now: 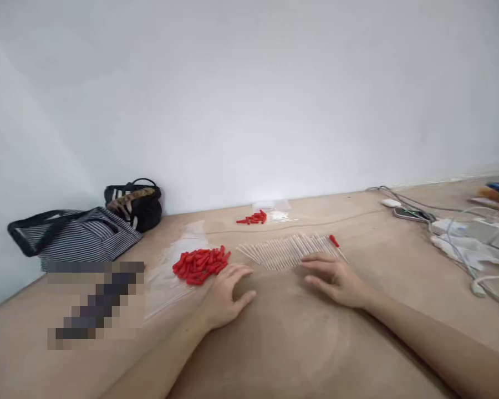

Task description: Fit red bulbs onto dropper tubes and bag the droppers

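Observation:
A row of thin pale sticks lies on the table, with one red cap at its right end. My left hand rests open beside a pile of red caps, its thumb and fingers apart and holding nothing. The pile lies on a clear plastic bag. Near the lower right of the row is my right hand, open with fingers spread and nothing in them. Farther back sit a smaller group of red caps and a few clear-looking sticks by another plastic bag.
At the left stand a striped bag and a black bag, with a pixelated dark object in front. Cables, a phone and a white power strip lie at the right. A wall rises behind the table.

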